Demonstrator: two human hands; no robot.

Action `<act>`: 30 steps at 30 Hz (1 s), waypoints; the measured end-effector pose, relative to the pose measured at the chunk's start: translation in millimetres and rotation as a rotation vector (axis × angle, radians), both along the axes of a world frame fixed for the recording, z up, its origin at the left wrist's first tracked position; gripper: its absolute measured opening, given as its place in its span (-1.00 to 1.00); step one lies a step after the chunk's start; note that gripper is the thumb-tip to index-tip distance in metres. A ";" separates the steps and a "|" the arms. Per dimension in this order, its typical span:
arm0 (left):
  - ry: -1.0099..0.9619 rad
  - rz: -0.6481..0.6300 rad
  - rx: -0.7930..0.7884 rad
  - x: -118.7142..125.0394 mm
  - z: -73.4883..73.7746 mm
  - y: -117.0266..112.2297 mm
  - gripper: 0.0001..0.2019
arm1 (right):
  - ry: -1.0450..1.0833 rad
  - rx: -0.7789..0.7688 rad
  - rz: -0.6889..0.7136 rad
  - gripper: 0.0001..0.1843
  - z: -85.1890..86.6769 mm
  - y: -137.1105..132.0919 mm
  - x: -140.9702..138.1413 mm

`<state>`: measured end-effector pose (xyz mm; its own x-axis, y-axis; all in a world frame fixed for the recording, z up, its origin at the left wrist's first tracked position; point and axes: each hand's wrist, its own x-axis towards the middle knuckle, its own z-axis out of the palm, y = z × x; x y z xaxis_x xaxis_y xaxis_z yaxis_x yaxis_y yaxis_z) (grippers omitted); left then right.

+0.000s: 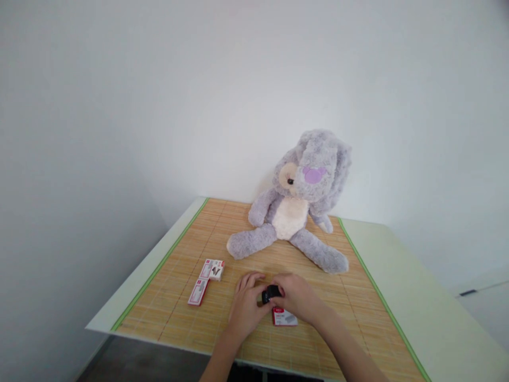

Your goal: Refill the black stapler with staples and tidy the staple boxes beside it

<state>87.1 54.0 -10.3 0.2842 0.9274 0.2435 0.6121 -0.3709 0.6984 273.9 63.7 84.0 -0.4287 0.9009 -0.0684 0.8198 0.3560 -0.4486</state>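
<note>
A small, glossy black object [271, 293] is held between my two hands near the front of the mat; its kind cannot be made out. My right hand [295, 295] pinches it from the right, fingers curled over its top. From the left, my left hand [248, 305] grips its near side with the thumb and a finger, while the other fingers lie spread towards the mat. Just below my right hand lies a red-and-white box [284, 317], partly covered by the fingers.
A bamboo mat [170, 313] with green edging covers much of the pale table [401, 265]. At left lie several small red-and-white boxes, among them a long one [198, 292] and one with a dark picture [216, 272]. A grey plush rabbit [292, 217] leans on the wall behind.
</note>
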 end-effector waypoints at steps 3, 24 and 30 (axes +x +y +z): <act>-0.002 -0.002 0.010 -0.1 0.7 0.0 -0.69 | 0.093 -0.021 0.062 -0.79 -5.4 -1.2 0.4; 0.104 -0.217 -0.032 31.9 26.5 -39.3 -0.46 | 0.344 0.148 -0.535 -0.61 -109.2 -61.7 88.3; 0.187 -0.112 -0.020 44.4 20.2 -36.1 -0.71 | 0.303 0.192 -0.605 -0.65 -111.7 -61.4 84.2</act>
<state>131.5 17.9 9.9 0.4241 0.8916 0.1589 0.6875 -0.4312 0.5843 358.1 2.3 -27.7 0.1764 0.9715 0.1586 0.7478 -0.0275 -0.6633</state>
